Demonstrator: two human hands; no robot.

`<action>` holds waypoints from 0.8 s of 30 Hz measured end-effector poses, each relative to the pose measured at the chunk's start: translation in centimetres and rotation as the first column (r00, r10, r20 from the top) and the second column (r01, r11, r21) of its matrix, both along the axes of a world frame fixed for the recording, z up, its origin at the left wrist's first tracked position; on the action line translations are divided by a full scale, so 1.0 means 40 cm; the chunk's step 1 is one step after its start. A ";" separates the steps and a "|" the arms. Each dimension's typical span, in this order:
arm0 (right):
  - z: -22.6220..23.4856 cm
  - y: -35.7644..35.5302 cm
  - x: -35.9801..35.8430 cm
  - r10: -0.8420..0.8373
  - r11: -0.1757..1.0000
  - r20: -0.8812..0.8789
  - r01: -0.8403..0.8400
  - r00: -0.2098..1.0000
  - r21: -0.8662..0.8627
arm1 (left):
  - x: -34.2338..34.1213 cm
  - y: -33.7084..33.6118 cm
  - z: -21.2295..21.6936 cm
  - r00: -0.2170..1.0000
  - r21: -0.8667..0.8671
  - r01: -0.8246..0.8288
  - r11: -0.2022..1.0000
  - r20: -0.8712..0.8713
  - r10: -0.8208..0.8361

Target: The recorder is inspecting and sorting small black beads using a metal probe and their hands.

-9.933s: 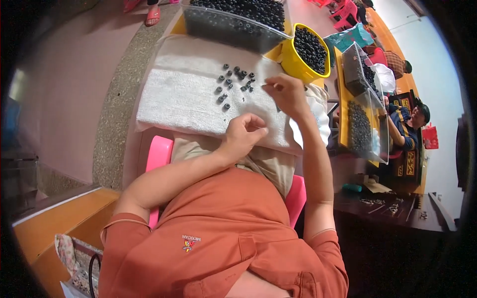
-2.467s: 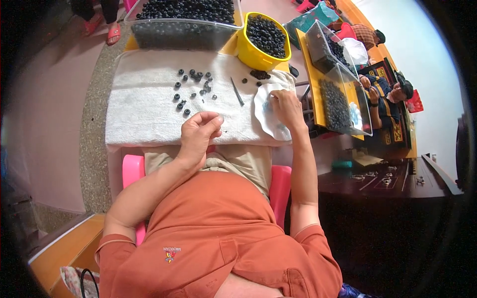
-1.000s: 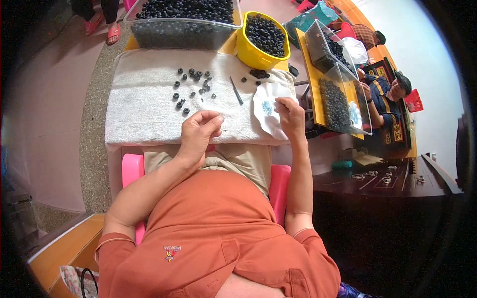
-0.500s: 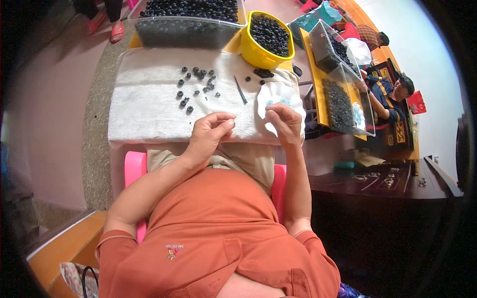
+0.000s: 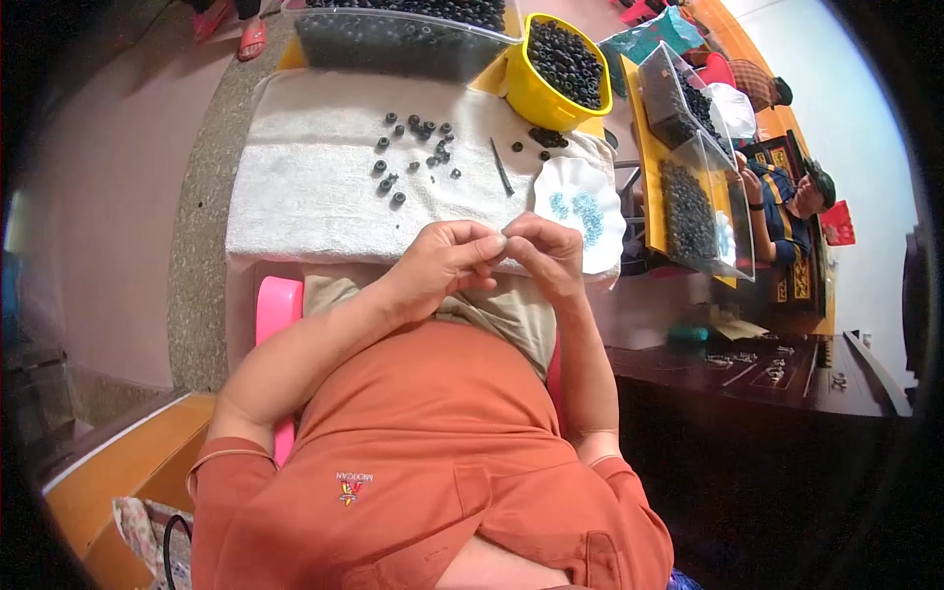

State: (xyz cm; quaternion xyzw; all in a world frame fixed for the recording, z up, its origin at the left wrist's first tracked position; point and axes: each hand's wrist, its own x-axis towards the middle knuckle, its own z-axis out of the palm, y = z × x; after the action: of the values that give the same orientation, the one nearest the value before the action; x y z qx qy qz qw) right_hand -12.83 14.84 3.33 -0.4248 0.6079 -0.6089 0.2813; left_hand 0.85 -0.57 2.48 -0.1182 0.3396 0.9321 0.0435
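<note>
- Black beads [image 5: 438, 158] lie loose on the white towel [image 5: 305, 197], beyond the two hands and off to the left, well apart from any fingers.
- Nearer to that scatter is the left hand [image 5: 447, 258], its thumb and forefinger pinched together.
- Across from it, the right hand [image 5: 551, 254] is pinched too, and the two sets of fingertips meet, or all but meet, over the near edge of the towel.
- Whatever sits between those tips is too small for me to make out, so I can't tell what either hand is clamped on.
- That tip-to-tip meeting looks to me like the relation that counts, left coming in from one side, right from the other.
- White and wavy-rimmed, the plate [image 5: 608, 241] sits just beyond the right hand and to its right, holding blue bits [image 5: 589, 218]; whether the knuckles touch it, I can't say.
- Between beads and plate lies a thin dark tool [image 5: 502, 166], its long axis running mostly away from the person, near end slanting rightward, no hand on it.
</note>
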 end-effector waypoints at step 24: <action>-0.012 -0.009 0.028 -0.022 1.000 0.077 0.020 0.997 0.022 | -0.010 0.004 -0.021 0.993 0.072 -0.119 0.990 0.019 0.118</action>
State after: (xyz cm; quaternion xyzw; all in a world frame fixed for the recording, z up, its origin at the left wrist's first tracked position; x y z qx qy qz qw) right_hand -11.71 14.50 2.83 -0.3916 0.6073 -0.6215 0.3027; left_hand 0.45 -0.42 1.63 -0.1435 0.2973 0.9439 -0.0052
